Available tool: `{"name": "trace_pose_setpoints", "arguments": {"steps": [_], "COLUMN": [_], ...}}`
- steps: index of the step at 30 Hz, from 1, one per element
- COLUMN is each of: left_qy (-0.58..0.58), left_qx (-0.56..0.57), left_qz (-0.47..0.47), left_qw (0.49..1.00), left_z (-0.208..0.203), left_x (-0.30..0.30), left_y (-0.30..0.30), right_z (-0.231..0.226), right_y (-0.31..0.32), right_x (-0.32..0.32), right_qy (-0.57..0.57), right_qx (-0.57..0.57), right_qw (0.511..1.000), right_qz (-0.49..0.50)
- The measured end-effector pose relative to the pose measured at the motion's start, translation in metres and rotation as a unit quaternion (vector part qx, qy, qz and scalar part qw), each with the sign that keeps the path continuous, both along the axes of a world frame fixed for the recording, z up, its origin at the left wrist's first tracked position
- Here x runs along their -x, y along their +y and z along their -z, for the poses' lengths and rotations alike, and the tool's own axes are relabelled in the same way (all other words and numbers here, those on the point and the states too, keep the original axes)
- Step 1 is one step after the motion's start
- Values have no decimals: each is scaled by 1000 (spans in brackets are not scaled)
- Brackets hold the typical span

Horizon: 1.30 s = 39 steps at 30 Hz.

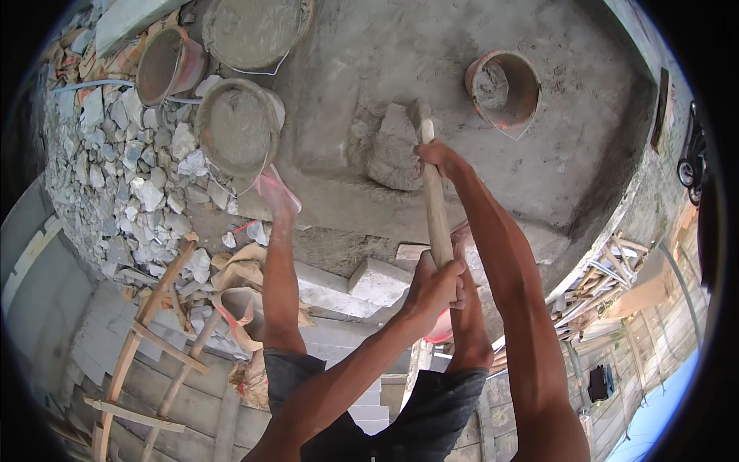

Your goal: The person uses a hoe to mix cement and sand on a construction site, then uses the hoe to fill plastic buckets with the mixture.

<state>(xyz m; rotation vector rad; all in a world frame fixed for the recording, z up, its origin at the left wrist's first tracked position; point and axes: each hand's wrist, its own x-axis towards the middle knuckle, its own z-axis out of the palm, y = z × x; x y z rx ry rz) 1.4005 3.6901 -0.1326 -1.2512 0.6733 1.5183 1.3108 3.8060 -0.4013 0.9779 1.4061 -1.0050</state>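
Looks partway to me: left grip (435, 290) and right grip (440, 155) are both wrapped round the hoe (436, 212), its head up at the wet cement (443, 73) in the upper middle, roughly spread, but some upper-left buckets (275, 112) look full.

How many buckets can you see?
4: large bucket, top edge; grey-filled bucket below it; pinkish bucket left of both; reddish bucket right of the wooden handle. A partly hidden red object by the right leg may be another.
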Motion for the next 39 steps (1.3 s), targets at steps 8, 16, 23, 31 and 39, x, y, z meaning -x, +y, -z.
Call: {"name": "trace_pose_setpoints", "arguments": {"steps": [8,16,23,31,39], "left_qy": [142,333,442,476,406], "left_qx": [-102,-126,84,165,149], "left_qz": [23,109,336,505,553], "left_qw": [984,928,827,701,713], "left_z": [-135,-166,50,203,174], "left_x": [18,3,-94,-86,-78], "left_y": [54,83,64,4,22], "right_z": [-154,-273,-163,-98,-84], "right_y": [53,123,141,108,127], "right_x": [58,95,11,-14,-7], "right_qy": [45,213,465,434,392], "right_qx": [59,-40,-126,-135,-147], "right_qw": [994,965,849,857,867], "right_qz": [75,149,215,242,269]}}
